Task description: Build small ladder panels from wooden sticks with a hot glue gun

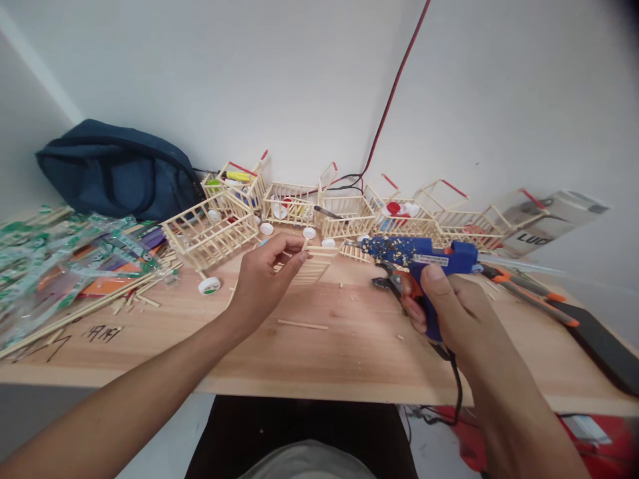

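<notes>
My right hand (446, 303) is wrapped round the handle of a blue glue gun (399, 250), whose nozzle points left. Dried bits cover the gun's front. My left hand (269, 273) pinches the end of a small wooden stick piece (322, 251), in front of the gun's tip. Below it is a slatted panel of thin sticks (305, 271), partly behind my fingers. A single loose stick (302, 324) lies nearer the table's front edge. Orange-handled cutters (392, 283) lie beside the gun, partly hidden by my right hand.
Several miniature stick carts (214, 233) line the wall, with white bottle caps (210, 286) near them. Left are plastic wrappers (54, 266), loose sticks and a blue bag (120, 169). Pliers (529, 289) and a dark phone-like slab (596, 342) lie right. The gun's cord hangs over the table edge (319, 392).
</notes>
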`<action>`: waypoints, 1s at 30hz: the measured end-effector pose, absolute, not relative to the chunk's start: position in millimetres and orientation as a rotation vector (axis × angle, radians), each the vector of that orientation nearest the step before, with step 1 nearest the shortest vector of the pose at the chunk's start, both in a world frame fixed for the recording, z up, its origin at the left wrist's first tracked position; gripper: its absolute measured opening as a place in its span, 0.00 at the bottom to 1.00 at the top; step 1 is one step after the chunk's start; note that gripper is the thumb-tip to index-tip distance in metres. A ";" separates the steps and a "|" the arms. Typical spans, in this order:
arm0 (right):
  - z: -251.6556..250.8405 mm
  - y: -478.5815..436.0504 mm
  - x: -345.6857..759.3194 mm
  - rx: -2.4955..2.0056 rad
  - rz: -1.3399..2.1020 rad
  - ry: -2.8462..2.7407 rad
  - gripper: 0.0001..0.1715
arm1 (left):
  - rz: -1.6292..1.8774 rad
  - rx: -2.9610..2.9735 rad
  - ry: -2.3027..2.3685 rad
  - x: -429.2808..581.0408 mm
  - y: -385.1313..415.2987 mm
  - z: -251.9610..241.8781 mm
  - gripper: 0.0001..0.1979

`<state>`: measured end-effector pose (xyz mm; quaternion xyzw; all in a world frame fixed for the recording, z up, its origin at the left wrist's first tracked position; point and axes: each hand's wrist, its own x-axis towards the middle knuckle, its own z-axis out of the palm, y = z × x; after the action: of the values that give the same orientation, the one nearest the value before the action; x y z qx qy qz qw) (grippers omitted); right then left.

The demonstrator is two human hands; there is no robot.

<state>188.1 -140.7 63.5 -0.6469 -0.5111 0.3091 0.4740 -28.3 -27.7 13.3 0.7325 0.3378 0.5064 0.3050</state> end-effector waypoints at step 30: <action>62.3 -140.3 186.5 -1.391 0.755 -1.262 0.29 | 1.420 2.152 0.864 -27.1 -28.5 13.2 0.02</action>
<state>186.5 -140.3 62.3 -0.5827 -0.5287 0.3161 0.5301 -27.1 -28.5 13.2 0.7738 0.3108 0.5105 0.2097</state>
